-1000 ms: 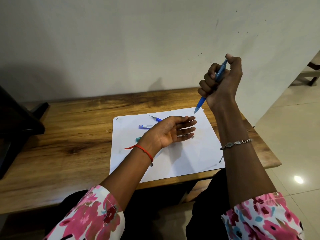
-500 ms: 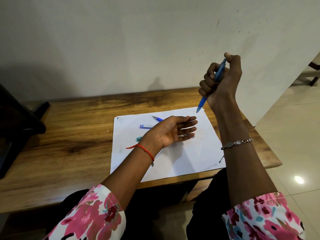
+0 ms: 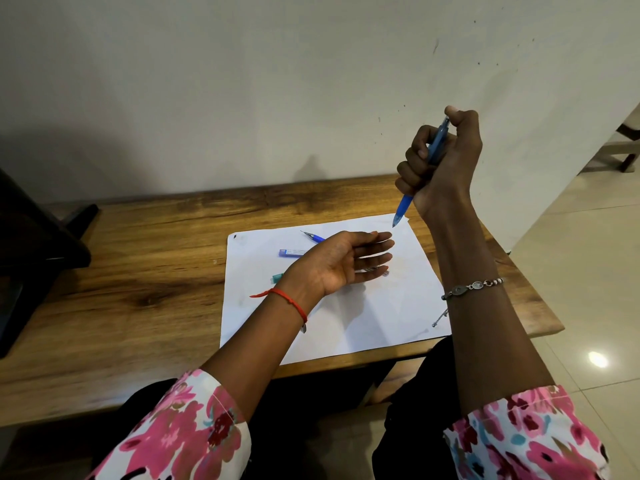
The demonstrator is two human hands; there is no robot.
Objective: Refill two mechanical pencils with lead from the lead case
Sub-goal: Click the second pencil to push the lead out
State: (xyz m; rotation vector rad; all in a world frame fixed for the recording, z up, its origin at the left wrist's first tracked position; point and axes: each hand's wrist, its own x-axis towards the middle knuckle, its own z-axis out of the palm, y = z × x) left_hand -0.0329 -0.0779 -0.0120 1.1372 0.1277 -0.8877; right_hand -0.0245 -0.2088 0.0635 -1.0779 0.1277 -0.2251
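Observation:
My right hand is raised above the table and grips a blue mechanical pencil in its fist, tip pointing down, thumb on the top end. My left hand hovers palm-up over the white paper, fingers straight and holding nothing. A second blue pencil lies on the paper behind the left hand, mostly hidden by it. The blue lead case lies on the paper left of the hand. A small teal piece peeks out by the left wrist.
The paper lies on a wooden table set against a pale wall. A dark object stands on the table's far left. Tiled floor is to the right of the table's edge.
The right hand has barely shifted while keeping the pencil upright with the thumb on its top. The left hand stays palm-up below it.

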